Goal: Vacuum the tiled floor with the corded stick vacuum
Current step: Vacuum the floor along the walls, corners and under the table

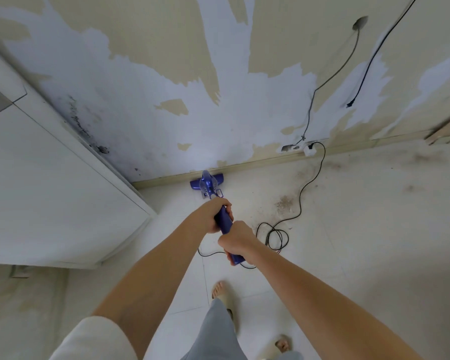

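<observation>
Both hands (226, 231) around vacuum handle (225, 222)

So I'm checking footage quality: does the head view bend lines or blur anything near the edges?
Head view: wide-angle distortion bows the skirting board and the cabinet edges; the wood piece at the right edge is smeared; the vacuum, left hand and right hand are sharp; light is soft and even, with no glare.

Both bare arms stretched forward, left hand (213, 215) curled in a grip ahead, right hand (238, 241) gripping just behind it
</observation>
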Demonstrator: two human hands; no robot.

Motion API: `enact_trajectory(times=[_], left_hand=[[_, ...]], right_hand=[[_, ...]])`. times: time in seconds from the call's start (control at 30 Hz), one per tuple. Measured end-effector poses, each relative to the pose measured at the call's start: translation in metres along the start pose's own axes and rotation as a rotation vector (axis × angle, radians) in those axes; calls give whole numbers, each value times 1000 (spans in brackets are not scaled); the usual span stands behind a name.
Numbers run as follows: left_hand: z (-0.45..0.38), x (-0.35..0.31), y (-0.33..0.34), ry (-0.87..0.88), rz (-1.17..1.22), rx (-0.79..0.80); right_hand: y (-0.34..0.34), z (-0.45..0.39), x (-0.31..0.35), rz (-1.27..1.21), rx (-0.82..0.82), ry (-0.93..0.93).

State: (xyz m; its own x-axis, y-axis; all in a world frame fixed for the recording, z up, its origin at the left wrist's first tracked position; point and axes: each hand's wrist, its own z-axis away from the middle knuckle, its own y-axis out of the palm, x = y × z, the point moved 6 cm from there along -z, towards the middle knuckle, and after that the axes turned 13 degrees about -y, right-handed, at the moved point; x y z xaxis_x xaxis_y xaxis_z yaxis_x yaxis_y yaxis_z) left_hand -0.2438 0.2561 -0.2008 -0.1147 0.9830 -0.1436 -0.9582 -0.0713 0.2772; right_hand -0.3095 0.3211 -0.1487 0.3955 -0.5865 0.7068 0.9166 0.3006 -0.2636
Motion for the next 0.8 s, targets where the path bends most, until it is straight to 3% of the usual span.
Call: enact_trajectory(times=[0.2, 0.5, 0.8], left_hand=[[11, 65, 37, -11, 92, 51], [31, 137, 68, -25, -40, 1], [33, 80, 52, -18, -80, -55]], right_hand=[[-29, 56, -41, 96, 27, -41], [-39, 120, -85, 45, 54, -30], [-36, 94, -37, -169, 8, -37]])
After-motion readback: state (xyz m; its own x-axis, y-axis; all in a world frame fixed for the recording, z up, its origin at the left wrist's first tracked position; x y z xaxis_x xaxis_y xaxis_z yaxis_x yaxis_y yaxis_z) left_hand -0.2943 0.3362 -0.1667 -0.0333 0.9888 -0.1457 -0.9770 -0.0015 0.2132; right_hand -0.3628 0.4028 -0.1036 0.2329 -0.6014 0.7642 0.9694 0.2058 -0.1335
